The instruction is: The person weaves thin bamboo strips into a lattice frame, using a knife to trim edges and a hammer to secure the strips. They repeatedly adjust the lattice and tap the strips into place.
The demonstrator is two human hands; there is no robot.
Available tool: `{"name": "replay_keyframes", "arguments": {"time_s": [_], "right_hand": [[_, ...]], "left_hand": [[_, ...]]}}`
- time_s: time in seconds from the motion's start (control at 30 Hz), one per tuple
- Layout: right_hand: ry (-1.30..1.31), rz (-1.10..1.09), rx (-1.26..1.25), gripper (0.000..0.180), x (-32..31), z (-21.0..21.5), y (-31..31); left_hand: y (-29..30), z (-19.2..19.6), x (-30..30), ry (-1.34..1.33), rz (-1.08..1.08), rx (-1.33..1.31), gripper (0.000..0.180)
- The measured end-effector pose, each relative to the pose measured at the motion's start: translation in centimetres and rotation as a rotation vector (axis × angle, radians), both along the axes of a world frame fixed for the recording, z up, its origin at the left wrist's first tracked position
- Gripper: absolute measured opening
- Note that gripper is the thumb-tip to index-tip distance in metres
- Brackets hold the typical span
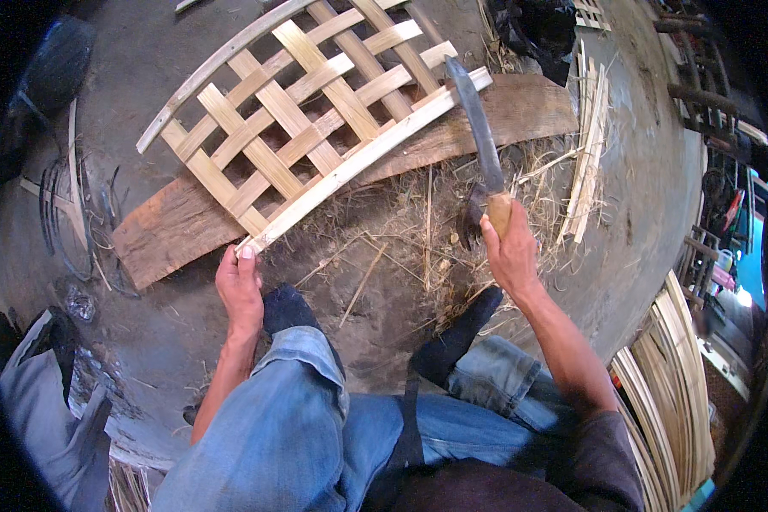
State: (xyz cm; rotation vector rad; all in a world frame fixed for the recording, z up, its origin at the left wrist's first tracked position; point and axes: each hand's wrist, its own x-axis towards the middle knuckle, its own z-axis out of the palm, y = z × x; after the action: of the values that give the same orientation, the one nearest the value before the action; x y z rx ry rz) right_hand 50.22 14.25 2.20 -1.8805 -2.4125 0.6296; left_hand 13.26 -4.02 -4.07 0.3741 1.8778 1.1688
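Observation:
A woven bamboo lattice panel (316, 102), pale strips crossing over and under between two long edge rails, lies over a wooden plank (520, 109). My left hand (241, 282) pinches the near left end of the near rail (350, 167) between thumb and fingers. In my right hand (513, 256) is a long-bladed knife (480, 128), gripped by its wooden handle. Its dark, slightly curved blade points away from me. The blade's tip is by the panel's far right corner, near the rail's right end; whether it touches there I cannot tell.
Shavings and thin strips (401, 247) litter the floor around my feet. Long bamboo strips (585, 154) lie at the right, and a bundle of slats (670, 384) stands at the lower right. A black plastic bag (533, 34) sits at the back. Grey cloth (51, 410) lies at left.

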Motion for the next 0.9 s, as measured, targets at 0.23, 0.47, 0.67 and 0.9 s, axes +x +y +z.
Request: {"name": "replay_keyframes", "arguments": {"time_s": [0.23, 0.47, 0.67, 0.9], "right_hand": [[0.001, 0.382, -0.097, 0.056, -0.4, 1.0, -2.1], [-0.042, 0.322, -0.137, 0.057, -0.4, 0.5, -1.5], [0.004, 0.263, -0.201, 0.052, -0.9, 1.6, -1.3], [0.013, 0.306, -0.216, 0.055, -1.0, 1.2, -2.2]], "left_hand": [[-0.3, 0.0, -0.3, 0.002, -0.005, 0.008, 0.029], [-0.6, -0.2, -0.3, -0.025, -0.028, -0.005, 0.027], [-0.6, -0.1, 0.3, -0.067, 0.032, -0.01, 0.026], [-0.7, -0.2, -0.1, -0.072, 0.016, 0.024, 0.028]]}}
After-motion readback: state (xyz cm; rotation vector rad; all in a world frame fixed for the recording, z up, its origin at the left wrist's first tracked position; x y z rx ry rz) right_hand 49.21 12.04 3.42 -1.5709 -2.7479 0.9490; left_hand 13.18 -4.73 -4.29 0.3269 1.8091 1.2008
